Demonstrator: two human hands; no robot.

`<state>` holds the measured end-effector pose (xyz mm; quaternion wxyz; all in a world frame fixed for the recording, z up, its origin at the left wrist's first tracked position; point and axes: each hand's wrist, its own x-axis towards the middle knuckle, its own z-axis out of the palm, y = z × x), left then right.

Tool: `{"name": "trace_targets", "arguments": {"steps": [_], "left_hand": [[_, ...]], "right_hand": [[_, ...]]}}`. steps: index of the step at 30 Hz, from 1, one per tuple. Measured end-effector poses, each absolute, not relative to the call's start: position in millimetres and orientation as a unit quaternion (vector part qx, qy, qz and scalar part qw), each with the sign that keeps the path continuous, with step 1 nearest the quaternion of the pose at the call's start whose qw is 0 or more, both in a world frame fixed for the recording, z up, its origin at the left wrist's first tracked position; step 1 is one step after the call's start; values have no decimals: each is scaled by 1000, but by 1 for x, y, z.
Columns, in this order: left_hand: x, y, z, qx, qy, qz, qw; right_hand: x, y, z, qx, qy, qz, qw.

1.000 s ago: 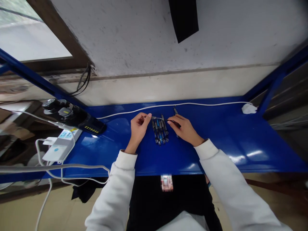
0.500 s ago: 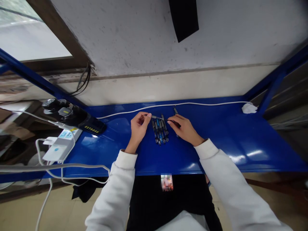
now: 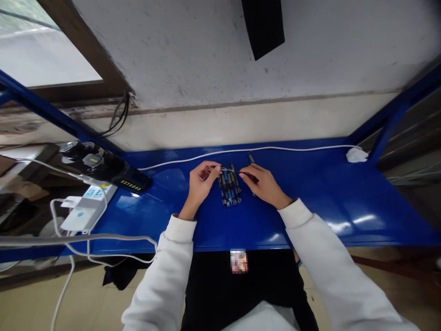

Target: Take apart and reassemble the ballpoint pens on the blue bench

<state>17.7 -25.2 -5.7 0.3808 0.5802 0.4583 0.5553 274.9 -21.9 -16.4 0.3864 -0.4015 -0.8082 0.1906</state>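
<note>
Several pens (image 3: 228, 187), grey, black and blue, lie side by side in a bunch on the blue shelf top. My left hand (image 3: 202, 181) is closed at their upper left, thumb and fingertips pinching one end of a slim pen (image 3: 225, 169) held level above the bunch. From the other side my right hand (image 3: 260, 181) pinches the dark end of that pen; whether its two parts are joined I cannot tell. Another pen (image 3: 251, 157) lies apart, just beyond my right hand and partly hidden by it.
A black bottle (image 3: 120, 171) leans at the left beside a white power strip (image 3: 82, 212) with trailing cables. Along the back edge runs a white cable (image 3: 275, 148), reaching a crumpled white wad (image 3: 357, 155) at the right. Blue frame posts stand at both sides.
My left hand has shifted slightly right, closer to my right hand, and less of the pen shows between them. My right hand stays in place.
</note>
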Motion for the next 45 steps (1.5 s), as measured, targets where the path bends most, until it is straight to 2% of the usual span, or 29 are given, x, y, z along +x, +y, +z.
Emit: {"name": "trace_targets", "arguments": {"steps": [5,14,28,41,45], "left_hand": [[19,-26,-8,607,442,525,401],[24,-30,-9,657,444,478,378],[35,-30,-17,780,422,417,200],[33,-29,-14,798,431,392,152],[29,-28,-13,773,466,415,119]], "right_hand": [[275,-23,-16,-396,-810,196,385],[273,-25,-21,-379,-838,158,358],[269,-26,-23,-383,-870,75,301],[272,-23,-21,-387,-856,84,333],[276,-20,-18,-415,-822,86,380]]}}
